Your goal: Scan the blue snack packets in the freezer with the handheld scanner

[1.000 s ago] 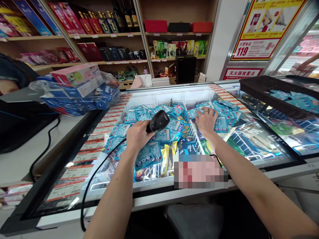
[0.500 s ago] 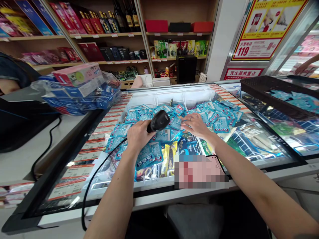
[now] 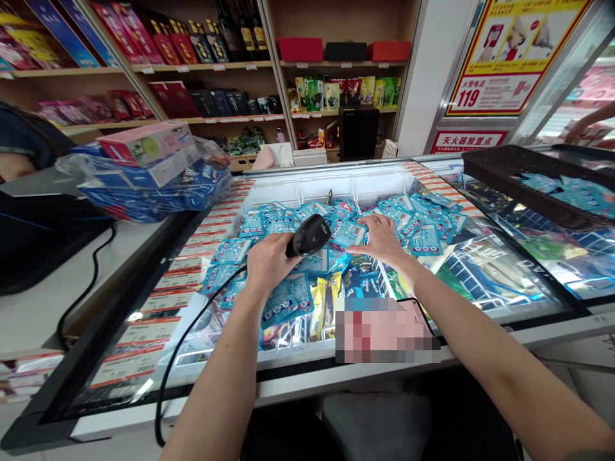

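Note:
My left hand (image 3: 268,264) is closed around the handle of a black barcode scanner (image 3: 311,235). Its head points right, and a black cable trails from its grip down past my forearm. To the right, my right hand (image 3: 379,240) has its thumb and fingers spread beside a light-blue packet (image 3: 350,234) with a white barcode label. Whether the fingertips touch that packet I cannot tell. More blue packets (image 3: 425,240) lie heaped around both hands inside the chest freezer (image 3: 331,176). Yellow packets (image 3: 327,301) and dark-blue ones (image 3: 364,282) lie in the white wire basket below.
A phone (image 3: 417,317) with a blurred screen rests on the freezer's front edge. Plastic-wrapped boxes (image 3: 158,176) stand at the left. A dark brown tray (image 3: 500,169) holding blue packets sits at the right. Part of another person's arm (image 3: 593,121) shows at the far right.
My right hand has lifted slightly and its fingers have spread, uncovering more of the packet and its barcode. The scanner has shifted slightly right.

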`<state>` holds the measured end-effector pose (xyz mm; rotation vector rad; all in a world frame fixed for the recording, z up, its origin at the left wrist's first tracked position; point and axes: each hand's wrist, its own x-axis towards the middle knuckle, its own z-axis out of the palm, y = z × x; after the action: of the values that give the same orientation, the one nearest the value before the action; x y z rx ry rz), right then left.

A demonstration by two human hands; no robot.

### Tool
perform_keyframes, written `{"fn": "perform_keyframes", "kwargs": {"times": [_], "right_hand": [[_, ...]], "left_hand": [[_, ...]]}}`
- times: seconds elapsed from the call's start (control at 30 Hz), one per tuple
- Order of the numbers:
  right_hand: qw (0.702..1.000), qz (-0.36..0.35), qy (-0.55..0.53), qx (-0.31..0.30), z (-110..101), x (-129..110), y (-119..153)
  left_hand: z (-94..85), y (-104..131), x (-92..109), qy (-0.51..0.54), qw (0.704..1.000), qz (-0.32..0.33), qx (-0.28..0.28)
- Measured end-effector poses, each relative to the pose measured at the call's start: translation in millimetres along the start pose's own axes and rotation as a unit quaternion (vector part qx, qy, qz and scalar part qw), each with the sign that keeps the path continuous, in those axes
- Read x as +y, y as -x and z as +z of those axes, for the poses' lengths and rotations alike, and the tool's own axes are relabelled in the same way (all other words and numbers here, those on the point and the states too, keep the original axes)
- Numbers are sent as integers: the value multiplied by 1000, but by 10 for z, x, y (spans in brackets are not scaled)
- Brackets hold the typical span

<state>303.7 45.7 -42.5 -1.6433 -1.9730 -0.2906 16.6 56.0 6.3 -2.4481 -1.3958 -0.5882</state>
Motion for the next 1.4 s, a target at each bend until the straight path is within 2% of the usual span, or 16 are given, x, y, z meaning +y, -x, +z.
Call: {"fn": "perform_keyframes", "kwargs": {"times": [0.23, 0.53, 1.03, 1.4], "right_hand": [[998, -8, -19, 61, 12, 46, -8], [997, 1, -41, 67, 57, 94, -25], [996, -2, -51, 74, 68, 98, -29], [997, 9, -42, 62, 65, 96, -22]], "left_hand": [[-4, -10, 78, 29, 999, 5, 12], [-28, 0, 233, 72, 997, 32, 22], [16, 0, 251, 61, 995, 74, 16], [-1, 8, 275, 60, 996, 60, -1]]}}
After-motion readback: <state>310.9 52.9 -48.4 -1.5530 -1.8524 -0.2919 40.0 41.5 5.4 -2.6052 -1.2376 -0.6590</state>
